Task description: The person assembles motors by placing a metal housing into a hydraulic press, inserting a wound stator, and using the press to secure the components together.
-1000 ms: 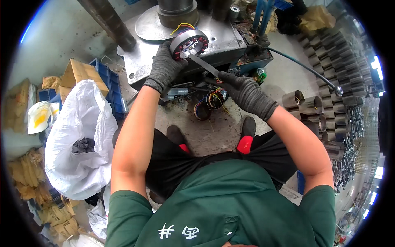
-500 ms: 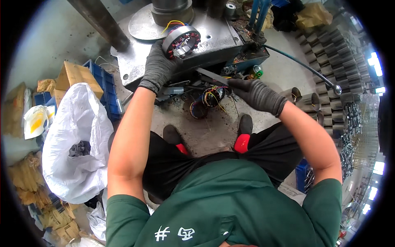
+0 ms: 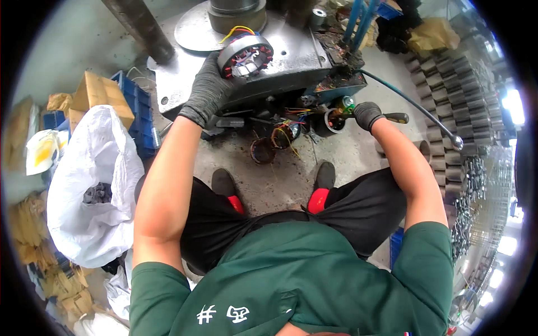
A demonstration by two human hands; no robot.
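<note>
My left hand [image 3: 212, 89], in a dark grey glove, grips a motor stator [image 3: 245, 56], a ring with red inner parts and yellow and red leads, at the front edge of the metal machine table [image 3: 291, 56]. My gloved right hand [image 3: 367, 115] is closed around a tool whose black and yellow handle [image 3: 398, 117] sticks out to the right; its kind cannot be made out. The tool's other end points to a grey cylindrical cup [image 3: 334, 124], next to a green can [image 3: 346, 103]. Two wound wire rings [image 3: 282, 136] lie on the floor below the table.
A white sack [image 3: 89, 235] stands at left, beside a cardboard box [image 3: 103, 101] and a blue crate [image 3: 140, 120]. Stacked metal cylinders [image 3: 443, 84] line the right side. A dark hose or rod with a round end [image 3: 457, 143] reaches out from the table.
My right hand has moved right, away from the stator, to beside the cup. The flat grey bar it held out toward the left no longer shows there. My left hand still holds the stator.
</note>
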